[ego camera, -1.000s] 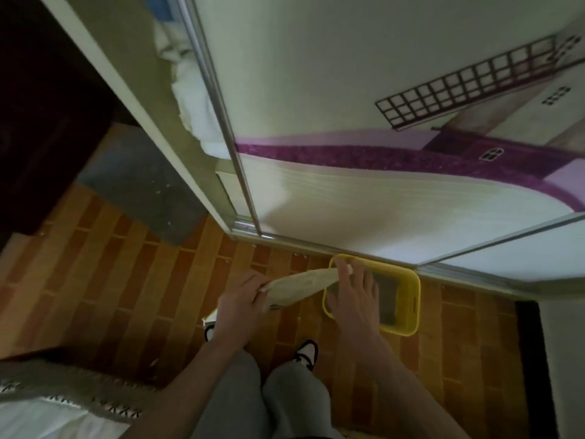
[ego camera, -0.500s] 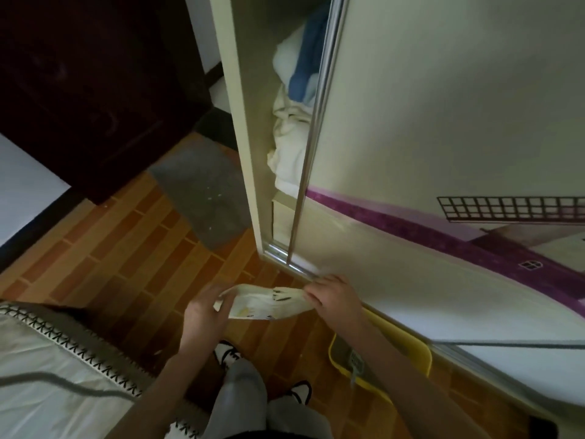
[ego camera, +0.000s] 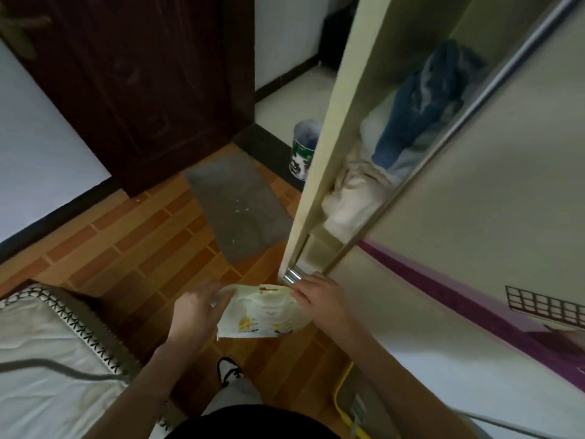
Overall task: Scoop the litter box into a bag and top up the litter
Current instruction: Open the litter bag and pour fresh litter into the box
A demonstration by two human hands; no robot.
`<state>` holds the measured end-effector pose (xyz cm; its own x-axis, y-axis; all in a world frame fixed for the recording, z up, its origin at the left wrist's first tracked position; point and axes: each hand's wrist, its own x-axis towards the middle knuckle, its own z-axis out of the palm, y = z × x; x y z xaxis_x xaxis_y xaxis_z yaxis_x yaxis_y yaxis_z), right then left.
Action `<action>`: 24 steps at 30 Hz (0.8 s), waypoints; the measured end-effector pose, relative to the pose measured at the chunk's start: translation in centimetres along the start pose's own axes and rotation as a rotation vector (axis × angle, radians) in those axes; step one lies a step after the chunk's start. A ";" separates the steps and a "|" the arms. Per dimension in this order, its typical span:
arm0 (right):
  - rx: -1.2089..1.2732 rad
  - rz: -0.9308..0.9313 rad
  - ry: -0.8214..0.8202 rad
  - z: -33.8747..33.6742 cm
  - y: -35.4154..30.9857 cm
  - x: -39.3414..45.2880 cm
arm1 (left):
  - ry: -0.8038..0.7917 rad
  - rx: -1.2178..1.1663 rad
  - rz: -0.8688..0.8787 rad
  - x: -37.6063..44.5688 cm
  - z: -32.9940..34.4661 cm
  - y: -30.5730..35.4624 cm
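A cream bag with yellow print (ego camera: 262,315) hangs in front of me above the floor, held by both hands. My left hand (ego camera: 194,312) grips its left side and my right hand (ego camera: 319,297) pinches its top right edge. The yellow litter box (ego camera: 343,397) shows only as a strip of rim at the bottom, mostly hidden by my right forearm; its contents cannot be seen. A scoop lies partly visible by the box (ego camera: 357,410), grey and blurred.
A wardrobe (ego camera: 335,153) with a sliding door stands to the right, folded clothes inside. A grey mat (ego camera: 240,210) lies on the brick-pattern floor, a tin (ego camera: 304,150) beyond it by a dark door (ego camera: 142,90). A mattress (ego camera: 47,359) edge sits at left.
My view has swung up and left, away from the litter box. My right hand left the box rim and took hold of the bag, which is now lifted between both hands.
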<state>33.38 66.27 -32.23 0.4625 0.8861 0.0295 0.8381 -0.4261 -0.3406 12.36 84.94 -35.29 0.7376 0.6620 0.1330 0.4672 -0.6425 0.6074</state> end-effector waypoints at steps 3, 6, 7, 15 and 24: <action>0.000 -0.036 -0.010 1.5 -1.3 3.0 | 0.023 -0.006 -0.023 1.2 -1.8 -1.9; 0.010 -0.068 -0.023 2.6 -3.5 6.4 | 0.100 -0.012 -0.033 2.2 -4.3 -3.8; 0.023 -0.073 -0.037 2.7 -4.4 7.6 | 0.122 -0.006 -0.035 2.5 -5.1 -4.4; 0.026 -0.270 -0.065 3.2 -11.4 18.5 | 0.344 0.043 -0.223 4.0 -9.5 -10.0; 0.042 -0.527 -0.162 4.7 -19.2 31.8 | 0.545 0.068 -0.408 6.8 -13.7 -15.1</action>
<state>30.63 103.47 -29.20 -0.0697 0.9956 0.0620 0.9305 0.0873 -0.3558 3.63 104.48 -32.80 0.1538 0.9446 0.2900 0.6983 -0.3115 0.6445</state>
